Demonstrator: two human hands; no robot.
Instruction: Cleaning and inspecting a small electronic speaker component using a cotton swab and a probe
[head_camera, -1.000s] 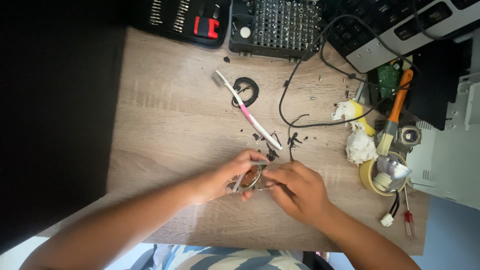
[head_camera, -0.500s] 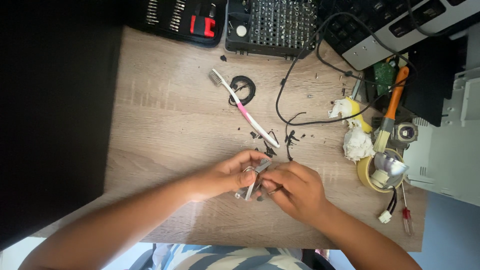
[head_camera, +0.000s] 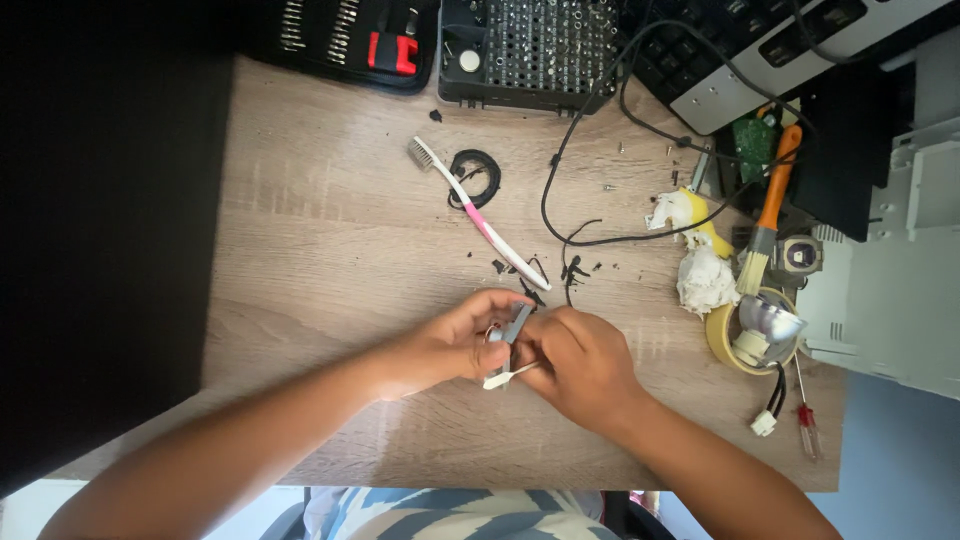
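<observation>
Both my hands meet over the middle of the wooden desk (head_camera: 330, 260). My left hand (head_camera: 450, 345) and my right hand (head_camera: 580, 365) pinch the same small grey metal part (head_camera: 515, 325), held upright between the fingertips. A pale strip (head_camera: 505, 378) hangs from under it. Much of the part is hidden by my fingers. Small black scraps (head_camera: 570, 270) lie on the desk just beyond my hands.
A white and pink toothbrush (head_camera: 480, 215) and a black ring (head_camera: 473, 170) lie beyond. At the far edge sit a screwdriver bit case (head_camera: 530, 45) and a black tool kit (head_camera: 350, 40). To the right are an orange-handled brush (head_camera: 765, 215), white wadding (head_camera: 705, 280), a tape roll (head_camera: 725, 345) and a black cable (head_camera: 600, 130).
The grey part has been turned more upright between my fingers and the pale strip now shows below it. Both hands stay in the same place on the desk.
</observation>
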